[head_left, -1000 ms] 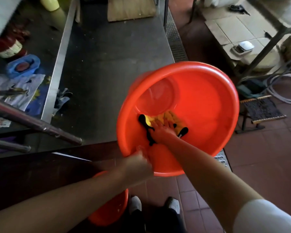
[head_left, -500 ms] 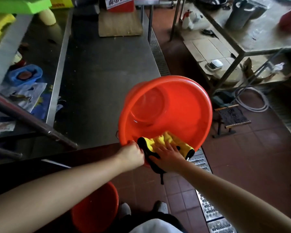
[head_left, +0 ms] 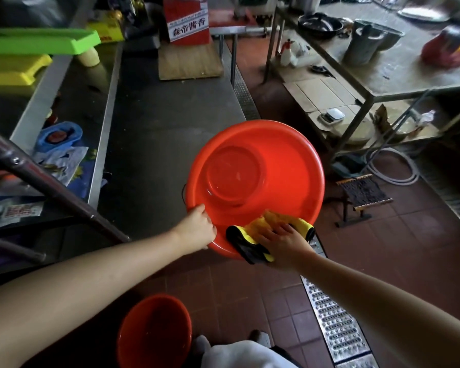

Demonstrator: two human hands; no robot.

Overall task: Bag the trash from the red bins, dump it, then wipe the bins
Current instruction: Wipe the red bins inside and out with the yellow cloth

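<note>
Big red bin (head_left: 274,166) up in air, tipped toward me, over floor beside grey surface (head_left: 154,123). Second red bin (head_left: 154,333) down by my feet. My left hand (head_left: 197,229) grips near rim. My right hand (head_left: 282,241), fingers flat, presses yellow cloth (head_left: 263,224) on rim.

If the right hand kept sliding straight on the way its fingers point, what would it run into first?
Probably the red bin's sloping inner wall: the right hand presses the yellow cloth at the near rim, fingers aimed up and left toward the bin's bottom. Depth is unclear.
</note>
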